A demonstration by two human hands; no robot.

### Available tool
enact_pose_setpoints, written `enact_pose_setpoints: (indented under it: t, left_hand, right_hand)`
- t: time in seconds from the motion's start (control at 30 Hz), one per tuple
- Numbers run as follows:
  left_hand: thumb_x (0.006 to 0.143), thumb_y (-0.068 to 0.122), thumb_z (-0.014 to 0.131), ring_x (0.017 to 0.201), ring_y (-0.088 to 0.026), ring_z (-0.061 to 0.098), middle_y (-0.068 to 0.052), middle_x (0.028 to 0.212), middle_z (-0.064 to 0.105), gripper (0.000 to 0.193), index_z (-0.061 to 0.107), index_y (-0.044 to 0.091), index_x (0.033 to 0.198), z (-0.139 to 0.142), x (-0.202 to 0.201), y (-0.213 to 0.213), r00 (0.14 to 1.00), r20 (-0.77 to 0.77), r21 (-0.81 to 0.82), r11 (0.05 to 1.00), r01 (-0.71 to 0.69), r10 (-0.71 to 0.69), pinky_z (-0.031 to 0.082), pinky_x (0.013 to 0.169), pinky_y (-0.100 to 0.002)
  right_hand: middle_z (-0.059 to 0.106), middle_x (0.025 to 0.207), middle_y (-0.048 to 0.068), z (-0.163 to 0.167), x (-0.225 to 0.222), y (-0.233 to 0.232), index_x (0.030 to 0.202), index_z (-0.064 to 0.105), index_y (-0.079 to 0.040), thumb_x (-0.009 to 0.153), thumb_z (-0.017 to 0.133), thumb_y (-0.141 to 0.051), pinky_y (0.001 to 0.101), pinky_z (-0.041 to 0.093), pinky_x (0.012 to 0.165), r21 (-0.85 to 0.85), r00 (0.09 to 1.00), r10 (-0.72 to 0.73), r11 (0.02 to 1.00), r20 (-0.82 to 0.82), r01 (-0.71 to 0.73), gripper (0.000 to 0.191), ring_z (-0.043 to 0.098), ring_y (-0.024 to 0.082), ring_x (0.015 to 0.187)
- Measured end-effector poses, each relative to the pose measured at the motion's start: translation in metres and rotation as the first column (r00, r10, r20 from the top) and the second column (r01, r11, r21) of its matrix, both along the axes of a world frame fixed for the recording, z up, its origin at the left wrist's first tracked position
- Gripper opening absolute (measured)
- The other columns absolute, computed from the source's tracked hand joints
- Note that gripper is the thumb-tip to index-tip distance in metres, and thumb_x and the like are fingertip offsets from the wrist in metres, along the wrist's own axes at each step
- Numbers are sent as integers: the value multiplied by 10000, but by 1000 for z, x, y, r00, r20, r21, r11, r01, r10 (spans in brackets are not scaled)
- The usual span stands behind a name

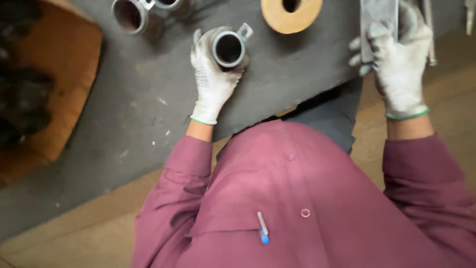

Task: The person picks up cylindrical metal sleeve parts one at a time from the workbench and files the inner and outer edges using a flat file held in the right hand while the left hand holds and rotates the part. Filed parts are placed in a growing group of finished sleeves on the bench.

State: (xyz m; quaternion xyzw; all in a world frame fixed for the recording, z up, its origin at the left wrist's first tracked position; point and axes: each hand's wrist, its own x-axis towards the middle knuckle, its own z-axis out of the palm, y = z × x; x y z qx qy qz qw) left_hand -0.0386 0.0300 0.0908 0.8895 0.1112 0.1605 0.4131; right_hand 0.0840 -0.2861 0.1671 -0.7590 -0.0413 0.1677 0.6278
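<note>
the left hand [212, 74] has its gloved fingers wrapped around a short metal pipe fitting [229, 48] on the grey mat [148, 99], its open end facing up. the right hand [399, 59] grips a flat metal bar [379, 20], fingers curled over its edge; a tan ring [291, 17] lies beyond the left fingertips.

Dark grey mat [144, 99] over tan floor [74, 238]; brown board [59, 74] left.

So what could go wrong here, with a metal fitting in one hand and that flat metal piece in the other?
The left hand grips the round metal fitting from the side only, so it might slip and roll across the dark mat. The right hand holds the flat metal plate near the mat's edge; if dropped, it could fall off. The picture is blurred, so hasty handling may knock the neighbouring fittings.
</note>
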Motion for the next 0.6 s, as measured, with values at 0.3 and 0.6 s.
enact_pose_setpoints:
  t: [0.3, 0.6]
  left_hand:
    - [776, 260, 942, 1417, -398, 468, -129, 1395, 596, 771, 550, 91, 1418, 0, -18, 15, 999, 15, 108, 993, -54, 52, 290, 1247, -529]
    - [794, 306, 909, 1172, -323, 594, -110, 1231, 643, 795, 513, 70, 1441, 0, -10, -4, 970, 63, 168, 955, -243, 236, 418, 1064, -462]
  right_hand:
    - [717, 867, 171, -42, 4, -7, 1341, 523, 102, 1145, 610, -147, 281, 531, 496, -20, 984, -45, 999, -172, 42, 329, 699, 205, 658]
    - [716, 863, 151, -33, 5, 2, 1365, 539, 68, 1105, 624, -169, 256, 508, 460, -20, 981, -56, 998, -188, 54, 362, 693, 185, 627]
